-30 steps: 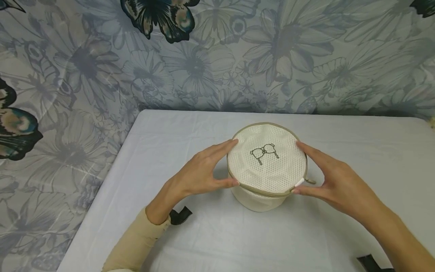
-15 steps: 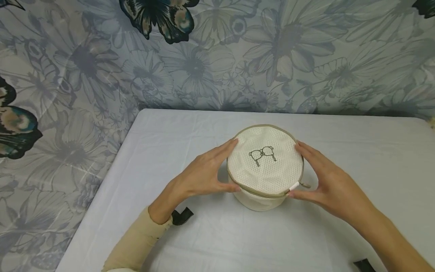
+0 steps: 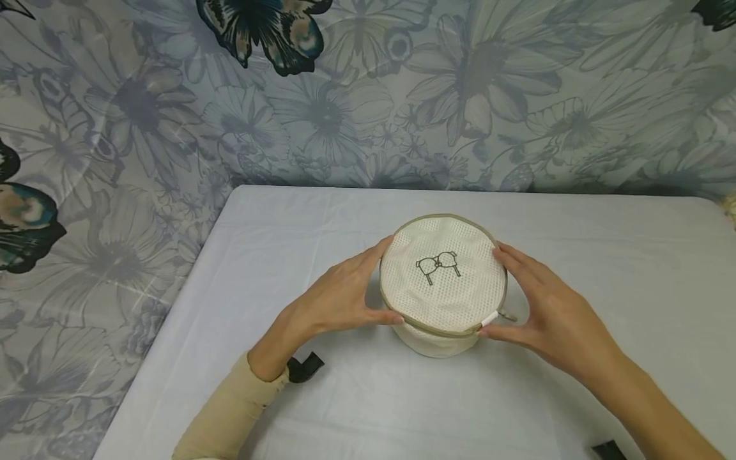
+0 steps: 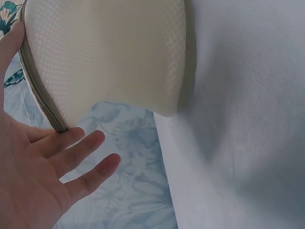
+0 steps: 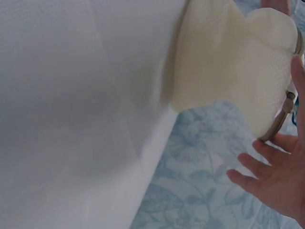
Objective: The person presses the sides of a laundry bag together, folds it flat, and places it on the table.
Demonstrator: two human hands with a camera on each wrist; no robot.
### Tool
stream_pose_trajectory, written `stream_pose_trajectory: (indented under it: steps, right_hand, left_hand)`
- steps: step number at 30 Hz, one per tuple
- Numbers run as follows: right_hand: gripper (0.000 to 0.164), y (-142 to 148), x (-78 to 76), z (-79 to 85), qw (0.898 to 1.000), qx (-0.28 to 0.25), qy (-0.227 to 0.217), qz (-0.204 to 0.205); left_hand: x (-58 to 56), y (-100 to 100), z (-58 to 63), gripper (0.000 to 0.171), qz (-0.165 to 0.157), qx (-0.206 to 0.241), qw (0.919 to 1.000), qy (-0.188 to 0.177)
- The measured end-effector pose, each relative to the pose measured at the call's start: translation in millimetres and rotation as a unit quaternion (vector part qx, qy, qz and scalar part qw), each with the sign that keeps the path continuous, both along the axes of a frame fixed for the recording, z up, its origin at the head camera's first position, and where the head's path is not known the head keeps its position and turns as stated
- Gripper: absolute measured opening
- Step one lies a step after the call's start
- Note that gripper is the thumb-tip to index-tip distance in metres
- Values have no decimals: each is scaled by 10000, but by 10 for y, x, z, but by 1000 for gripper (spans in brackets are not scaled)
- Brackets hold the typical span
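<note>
A person's left hand (image 3: 332,297) and right hand (image 3: 558,319) grip a cream zippered mesh bag (image 3: 454,297) from opposite sides. It stands on a white-covered table (image 3: 310,230), before a flower-patterned backdrop (image 3: 489,83).

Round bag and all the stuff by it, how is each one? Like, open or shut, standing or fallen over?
Bag: standing up, side dented in
Lid: covering the bag's top
Zipper: looks shut where it shows
Left hand: holding the bag near its top
Right hand: holding the bag's other side
White cloth: spread out, faintly creased
</note>
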State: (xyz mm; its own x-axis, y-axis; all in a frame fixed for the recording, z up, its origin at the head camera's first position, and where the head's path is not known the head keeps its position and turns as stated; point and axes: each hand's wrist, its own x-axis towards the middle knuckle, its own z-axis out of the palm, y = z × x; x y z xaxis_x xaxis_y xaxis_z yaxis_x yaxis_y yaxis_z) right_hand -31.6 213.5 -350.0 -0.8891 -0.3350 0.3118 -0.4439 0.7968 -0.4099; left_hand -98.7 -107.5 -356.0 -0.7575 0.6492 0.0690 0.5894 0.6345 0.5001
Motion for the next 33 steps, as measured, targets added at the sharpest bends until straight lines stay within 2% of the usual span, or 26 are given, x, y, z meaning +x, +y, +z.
stream_pose_trajectory:
  steps: [10, 17, 25, 33]
  right_hand:
    - [125, -89, 33, -88, 9999, 47, -107, -76]
    - [129, -95, 57, -126, 9999, 110, -97, 83]
    - [126, -61, 54, -126, 9996, 167, 161, 151]
    - [122, -48, 48, -145, 9999, 141, 42, 20]
  left_hand:
    - [-19, -6, -59, 124, -142, 137, 9997, -173]
    - [-21, 24, -96, 131, -176, 6, 9998, -29]
    - [-26, 49, -137, 134, -59, -239, 9996, 171]
    - [-34, 66, -145, 134, 39, -243, 9996, 105]
